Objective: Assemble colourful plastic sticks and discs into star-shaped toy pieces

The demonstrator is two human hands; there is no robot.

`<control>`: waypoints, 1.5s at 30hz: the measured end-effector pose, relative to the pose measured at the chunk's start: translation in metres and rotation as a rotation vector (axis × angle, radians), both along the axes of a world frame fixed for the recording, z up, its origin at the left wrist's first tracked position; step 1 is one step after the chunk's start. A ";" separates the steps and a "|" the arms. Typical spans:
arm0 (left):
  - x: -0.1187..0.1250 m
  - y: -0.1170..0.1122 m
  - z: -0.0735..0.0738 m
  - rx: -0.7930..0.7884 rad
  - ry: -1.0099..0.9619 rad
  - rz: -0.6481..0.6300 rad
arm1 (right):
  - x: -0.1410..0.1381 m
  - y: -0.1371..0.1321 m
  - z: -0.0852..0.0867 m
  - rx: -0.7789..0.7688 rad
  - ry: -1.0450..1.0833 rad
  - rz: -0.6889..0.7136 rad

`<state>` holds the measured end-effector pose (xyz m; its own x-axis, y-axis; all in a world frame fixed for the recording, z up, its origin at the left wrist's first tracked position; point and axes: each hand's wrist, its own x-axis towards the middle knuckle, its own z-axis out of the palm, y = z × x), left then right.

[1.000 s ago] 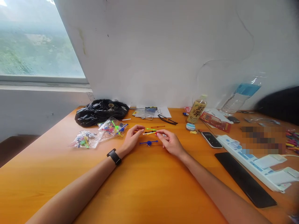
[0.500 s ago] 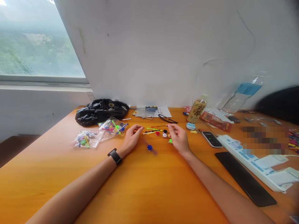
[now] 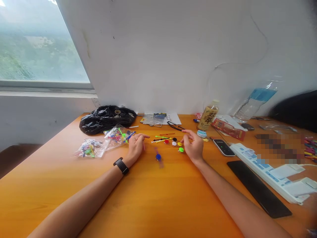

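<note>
A blue disc [image 3: 158, 157] with a blurred, see-through bar on either side stands on the table between my hands; the blur suggests it is spinning. To its left, my left hand [image 3: 135, 146] holds nothing, index finger stretched out and clear of the disc. Over on the right, my right hand [image 3: 194, 147] is likewise without any object, its index finger extended and the others loosely bent. Beside it lie a green disc [image 3: 181, 150], a yellow disc [image 3: 179, 144], a white disc [image 3: 174, 143], a black disc [image 3: 174, 139] and a red disc [image 3: 166, 141]. Thin coloured arrow-shaped strips [image 3: 161, 140] lie just behind.
Clear bags of coloured plastic parts [image 3: 89, 148] and a black plastic bag [image 3: 106, 119] are at left. A drink bottle [image 3: 208, 116], a phone [image 3: 224, 147], a white power strip [image 3: 260, 168] and a black flat strip [image 3: 257, 188] occupy the right side.
Both hands have drawn slightly outward, away from the blue disc, and their index fingers have straightened. The disc's blurred bar has turned, while the disc stays nearly in place.
</note>
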<state>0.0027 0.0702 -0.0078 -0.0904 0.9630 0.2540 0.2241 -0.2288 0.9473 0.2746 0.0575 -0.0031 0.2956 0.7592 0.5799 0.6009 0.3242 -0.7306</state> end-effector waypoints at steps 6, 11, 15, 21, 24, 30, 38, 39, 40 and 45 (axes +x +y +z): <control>-0.001 0.002 0.000 0.044 -0.035 0.051 | 0.007 0.013 -0.006 0.093 -0.116 0.005; -0.001 0.004 -0.005 0.093 -0.003 0.074 | 0.014 0.014 -0.011 -0.005 0.044 -0.039; -0.003 0.003 -0.010 0.149 0.005 0.066 | 0.009 0.008 -0.007 -0.012 0.103 -0.030; -0.007 0.000 -0.010 0.173 0.104 0.138 | 0.004 0.010 -0.007 0.082 0.024 0.021; -0.007 -0.001 -0.009 0.181 0.112 0.132 | 0.006 0.012 -0.010 0.052 0.048 0.081; -0.001 -0.002 -0.005 0.138 0.008 0.064 | 0.011 0.010 -0.011 0.035 0.018 0.035; 0.003 0.001 -0.004 0.170 0.018 -0.014 | 0.010 0.005 -0.010 -0.054 0.153 0.006; 0.003 0.001 -0.004 0.169 0.026 -0.021 | 0.010 0.007 -0.010 -0.034 0.145 0.018; 0.003 0.001 -0.003 0.168 0.037 -0.030 | 0.010 0.008 -0.012 -0.013 0.121 0.038; 0.006 -0.002 -0.001 0.134 0.083 -0.079 | 0.007 0.019 -0.022 -0.031 -0.130 0.193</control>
<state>0.0084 0.0681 -0.0091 0.0107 0.9233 0.3839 0.2768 -0.3716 0.8862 0.2819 0.0768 -0.0250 0.0671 0.8125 0.5791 0.6196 0.4210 -0.6625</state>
